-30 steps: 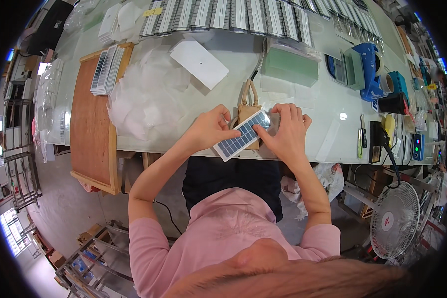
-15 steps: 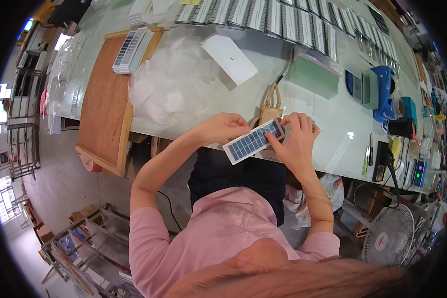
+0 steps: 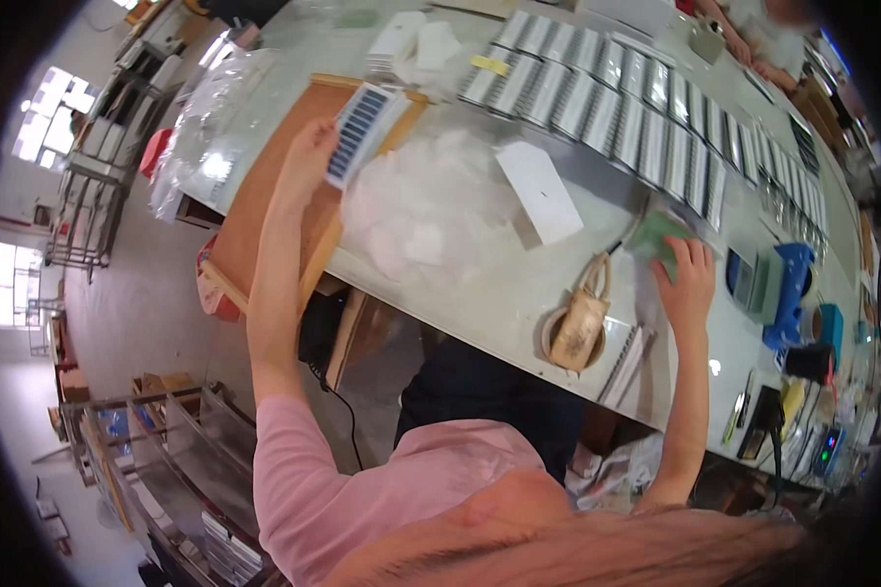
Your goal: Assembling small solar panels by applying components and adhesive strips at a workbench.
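My left hand (image 3: 310, 152) is over the wooden board at the left, its fingers closed at the edge of a small solar panel (image 3: 360, 119) with dark blue cells and a white border. The panel is over the white-edged stack on the board; whether it rests there I cannot tell. At the right, my right hand (image 3: 690, 279) reaches over green sheets (image 3: 654, 237), fingers bent and apart, thumb near their edge. Whether it touches a sheet is unclear. Nearer me, a tan handle-like tool (image 3: 579, 331) with a looped cord leans in a round holder.
The wooden board (image 3: 264, 186) overhangs the table's left edge. Beside it lies a heap of thin white sheets (image 3: 421, 205), then a white card (image 3: 540, 193). Rows of wrapped panels (image 3: 597, 108) line the back. A blue tape dispenser (image 3: 791, 293) stands right. Another person's hand (image 3: 739, 49) is far right.
My left hand has carried the solar panel from in front of me to the board at the left. My right hand has let go of it and moved to the green sheets. The view has turned.
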`<state>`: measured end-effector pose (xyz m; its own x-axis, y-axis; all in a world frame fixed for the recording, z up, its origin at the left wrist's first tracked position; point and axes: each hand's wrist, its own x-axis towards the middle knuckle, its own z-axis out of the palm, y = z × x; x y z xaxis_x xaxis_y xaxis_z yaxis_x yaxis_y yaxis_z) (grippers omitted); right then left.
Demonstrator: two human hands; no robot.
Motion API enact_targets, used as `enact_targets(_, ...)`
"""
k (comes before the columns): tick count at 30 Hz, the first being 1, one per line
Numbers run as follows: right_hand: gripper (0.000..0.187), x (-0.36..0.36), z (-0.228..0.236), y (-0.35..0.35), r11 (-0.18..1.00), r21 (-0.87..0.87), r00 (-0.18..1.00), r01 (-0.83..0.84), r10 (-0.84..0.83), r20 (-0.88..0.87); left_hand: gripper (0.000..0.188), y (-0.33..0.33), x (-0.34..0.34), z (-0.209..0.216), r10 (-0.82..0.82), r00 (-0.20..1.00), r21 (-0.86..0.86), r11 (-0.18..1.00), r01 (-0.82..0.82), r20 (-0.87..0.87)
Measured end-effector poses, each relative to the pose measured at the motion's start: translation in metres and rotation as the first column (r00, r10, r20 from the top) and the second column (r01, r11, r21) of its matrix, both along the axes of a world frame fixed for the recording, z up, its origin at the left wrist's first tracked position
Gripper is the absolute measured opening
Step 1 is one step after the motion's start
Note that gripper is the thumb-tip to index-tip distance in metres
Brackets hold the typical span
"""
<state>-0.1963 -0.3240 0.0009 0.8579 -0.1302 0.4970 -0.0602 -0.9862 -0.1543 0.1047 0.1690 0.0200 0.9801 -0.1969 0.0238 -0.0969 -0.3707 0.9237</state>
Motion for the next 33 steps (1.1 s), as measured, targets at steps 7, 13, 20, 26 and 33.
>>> enact_targets(7,0.015,0.001,0.020,-0.028,0.902,0.429,0.999,-0.051,0.041,0.034,0.027,0.050,0.122,-0.042,0.187,0.982,0.253,0.949,-0.188,0.028)
enact_targets(13,0.021,-0.018,0.025,-0.030,0.459,0.868,0.947,-0.190,-0.147,0.285,0.026,0.011,0.113,-0.055,0.164,0.945,0.489,0.823,-0.288,0.282)
enact_targets(20,0.046,-0.033,0.023,0.077,0.134,0.991,1.000,-0.002,-0.014,0.003,0.020,-0.065,-0.003,-0.026,-0.183,0.833,0.369,0.929,-0.028,0.522)
enact_targets(26,0.045,-0.045,0.005,0.104,0.119,0.987,0.989,0.112,0.084,-0.122,0.019,-0.153,-0.114,-0.005,-0.596,0.597,0.617,0.760,0.204,0.537)
enact_targets(33,0.051,-0.043,-0.012,0.101,0.866,0.494,0.998,0.069,-0.062,-0.031,0.018,-0.158,-0.128,-0.006,-0.410,0.638,0.251,0.910,0.329,0.652)
